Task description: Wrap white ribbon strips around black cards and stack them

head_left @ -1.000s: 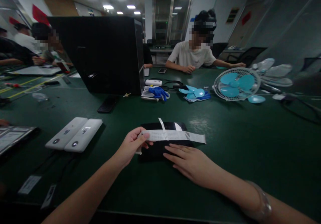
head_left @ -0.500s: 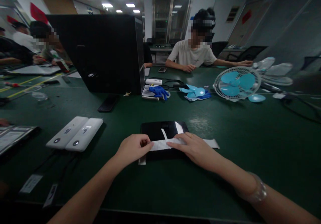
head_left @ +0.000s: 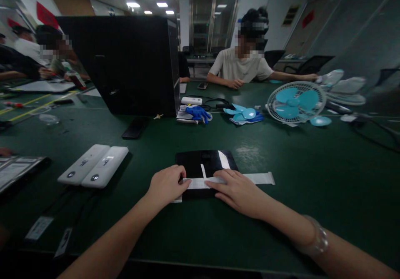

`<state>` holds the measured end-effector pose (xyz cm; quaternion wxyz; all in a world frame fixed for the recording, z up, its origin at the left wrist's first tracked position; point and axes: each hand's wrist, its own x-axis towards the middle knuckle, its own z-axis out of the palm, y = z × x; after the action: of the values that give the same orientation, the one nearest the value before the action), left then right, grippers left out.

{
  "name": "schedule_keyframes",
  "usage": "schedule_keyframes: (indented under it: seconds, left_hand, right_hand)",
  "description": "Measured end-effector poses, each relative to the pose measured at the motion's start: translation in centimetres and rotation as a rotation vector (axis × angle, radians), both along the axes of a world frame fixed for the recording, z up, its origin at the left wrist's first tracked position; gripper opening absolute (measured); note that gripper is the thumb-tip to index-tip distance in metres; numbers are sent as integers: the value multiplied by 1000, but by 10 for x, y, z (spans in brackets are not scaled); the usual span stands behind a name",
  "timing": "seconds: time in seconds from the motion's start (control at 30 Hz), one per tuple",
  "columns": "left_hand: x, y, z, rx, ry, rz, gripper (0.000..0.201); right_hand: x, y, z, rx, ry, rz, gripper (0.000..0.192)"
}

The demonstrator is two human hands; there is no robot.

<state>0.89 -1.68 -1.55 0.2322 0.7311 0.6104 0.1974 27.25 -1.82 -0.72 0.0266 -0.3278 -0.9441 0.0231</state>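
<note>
Hands were both at the lower centre of the frame, working a white strip [head_left: 218, 180] laid across a flat black panel [head_left: 203, 164] on the green surface [head_left: 296, 212]. The left hand [head_left: 165, 186] was closed loosely, its fingertips pinching the strip's left end at the panel's near left edge. The right hand [head_left: 239, 191] lay flat, fingers together and extended, pressing the strip's middle down onto the panel; it gripped nothing. The strip's right end ran past the panel onto the surface, and a short tab stood up near its middle. The strip appeared thin, light and limp, likely to curl or crease if lifted by one end; it would best be taken at both ends. The panel looked stiff and glossy, probably slippery, and best held by its edges. Two white oblong devices [head_left: 93, 170] lay at middle left, a blue fan [head_left: 295, 103] at upper right.
</note>
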Motion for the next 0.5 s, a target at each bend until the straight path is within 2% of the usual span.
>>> schedule_keyframes:
  seconds: [0.17, 0.33, 0.5]
  left_hand:
    - [1, 0, 2, -38, 28, 27, 24]
    - [-2, 1, 2, -36, -21, 57, 37]
    - [-6, 5, 7, 19, -112, 121, 35]
  right_hand:
    - [2, 0, -1, -11, 46, 16, 50]
    - [6, 3, -4, -53, 57, 26, 54]
    - [14, 9, -2, -79, 104, -30, 84]
